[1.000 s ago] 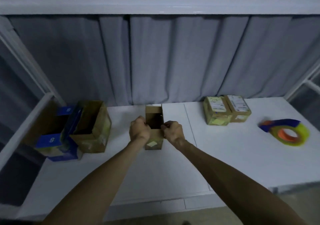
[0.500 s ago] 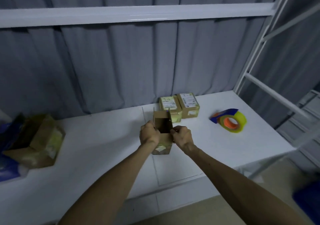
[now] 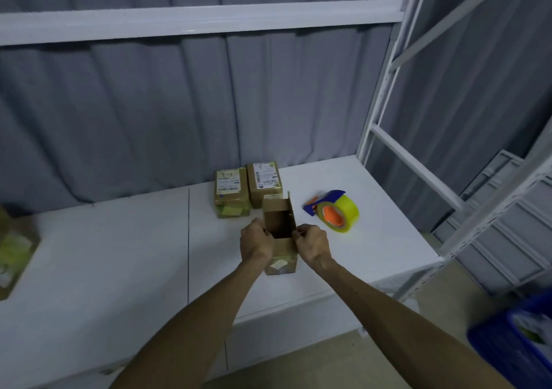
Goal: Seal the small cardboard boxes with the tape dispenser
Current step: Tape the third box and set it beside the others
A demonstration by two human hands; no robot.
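Observation:
A small brown cardboard box [image 3: 280, 248] stands upright on the white table [image 3: 119, 254], its top flaps open. My left hand [image 3: 256, 243] grips its left side and my right hand [image 3: 312, 243] pinches its right edge near the rim. Right of the box lies the tape dispenser [image 3: 336, 213], blue with a yellow tape roll and an orange core. Two taped small boxes with labels, one on the left [image 3: 230, 192] and one on the right [image 3: 265, 182], sit side by side just behind the open box.
A larger open cardboard box [image 3: 15, 248] lies at the table's left edge. A white metal rack frame [image 3: 385, 119] rises at the right end of the table. A grey curtain hangs behind. A blue crate [image 3: 513, 343] stands on the floor at lower right.
The open box has been carried rightwards in both hands and now stands close to the taped boxes and the dispenser. My view has turned right.

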